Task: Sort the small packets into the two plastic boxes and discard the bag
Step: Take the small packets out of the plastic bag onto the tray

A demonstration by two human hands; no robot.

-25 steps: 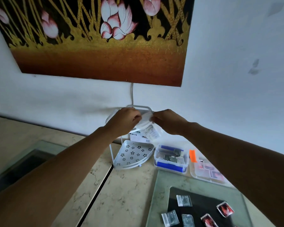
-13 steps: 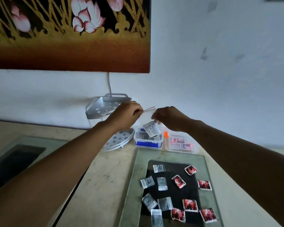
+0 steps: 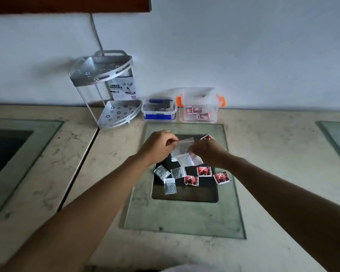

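My left hand (image 3: 159,146) and my right hand (image 3: 208,154) pinch the top edge of a clear plastic bag (image 3: 185,152) between them, above the dark panel (image 3: 185,193). Below the bag lie clear packets (image 3: 170,185) (image 3: 161,172) (image 3: 178,172) and red packets (image 3: 204,171) (image 3: 191,180) (image 3: 221,177) (image 3: 207,137). At the wall stand two plastic boxes: one with blue clips (image 3: 159,116) holding dark items, one with orange clips (image 3: 198,118) holding red packets.
A two-tier metal corner shelf (image 3: 108,95) stands left of the boxes against the wall. Glass plates (image 3: 185,218) are set into the stone counter, with others at far left (image 3: 24,154) and far right (image 3: 338,142). A seam (image 3: 81,161) runs across the counter.
The view has tilted down from the wall to the counter. Both hands have lowered the bag from in front of the shelf to just above the packets on the dark panel.
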